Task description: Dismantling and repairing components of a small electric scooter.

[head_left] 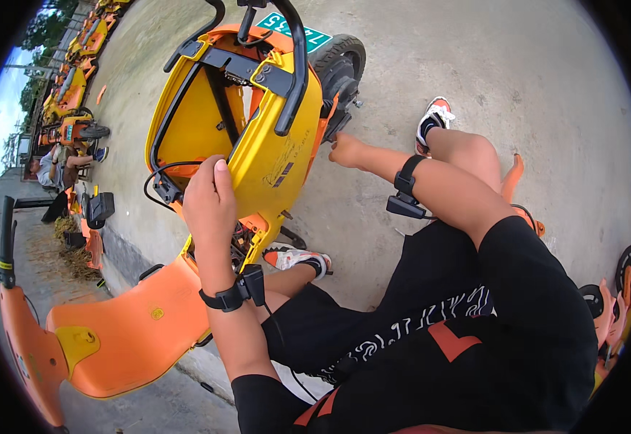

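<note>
The yellow scooter body (272, 155) is lying on its side. Your left hand (209, 199) is pinching its rim, and your right hand (346, 150) is pressing flat against it.

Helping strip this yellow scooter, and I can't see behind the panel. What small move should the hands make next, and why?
Probably steady the yellow body panel before pulling: the left hand grips its lower edge, the right hand presses its far side, and a black cable hangs beside the left hand, so lift gently.

One yellow scooter body (257, 137), two hands (210, 202), two sneakers (297, 258)
</note>
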Demonstrator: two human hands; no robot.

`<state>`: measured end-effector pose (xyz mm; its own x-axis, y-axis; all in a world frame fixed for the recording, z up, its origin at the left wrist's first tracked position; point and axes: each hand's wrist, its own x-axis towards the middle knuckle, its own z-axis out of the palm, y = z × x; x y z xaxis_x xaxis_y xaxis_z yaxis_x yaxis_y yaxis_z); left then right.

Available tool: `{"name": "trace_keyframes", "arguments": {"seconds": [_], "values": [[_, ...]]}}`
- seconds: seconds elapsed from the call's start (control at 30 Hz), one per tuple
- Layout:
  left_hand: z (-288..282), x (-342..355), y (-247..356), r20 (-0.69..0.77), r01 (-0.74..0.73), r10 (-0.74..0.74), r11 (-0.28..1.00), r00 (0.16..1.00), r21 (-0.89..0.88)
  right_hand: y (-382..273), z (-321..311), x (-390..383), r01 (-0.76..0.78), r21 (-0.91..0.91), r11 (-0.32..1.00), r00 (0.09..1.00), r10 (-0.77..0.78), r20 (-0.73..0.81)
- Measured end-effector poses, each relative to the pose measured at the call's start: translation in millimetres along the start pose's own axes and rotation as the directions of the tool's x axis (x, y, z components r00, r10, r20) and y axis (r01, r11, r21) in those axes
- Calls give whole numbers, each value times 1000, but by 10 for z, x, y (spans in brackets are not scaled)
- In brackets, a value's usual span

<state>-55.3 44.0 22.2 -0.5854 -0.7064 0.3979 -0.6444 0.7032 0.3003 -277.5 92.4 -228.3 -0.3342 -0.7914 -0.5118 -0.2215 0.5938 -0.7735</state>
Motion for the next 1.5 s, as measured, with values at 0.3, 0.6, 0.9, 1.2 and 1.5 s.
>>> {"name": "trace_keyframes", "arguments": {"seconds": [0.3,0.6,0.9,1.2,1.5], "values": [[-29,-82,-123,37,248,-274,914,961,320,-436,162,-15,115,326,938,993,-95,-76],[71,28,-29,66,194,-226,928,972,317,122,740,330,143,909,391,990,-48,-135],[370,-107,-127,-173,201,-131,847,976,493,502,1394,267,313,933,179,943,-171,-284],[418,-169,-223,-440,294,-178,932,880,211,403,1299,249,473,719,509,878,-340,-336],[575,-162,-164,-473,247,-152,958,868,147,417,1169,181,404,637,656,912,-237,-335]]}}
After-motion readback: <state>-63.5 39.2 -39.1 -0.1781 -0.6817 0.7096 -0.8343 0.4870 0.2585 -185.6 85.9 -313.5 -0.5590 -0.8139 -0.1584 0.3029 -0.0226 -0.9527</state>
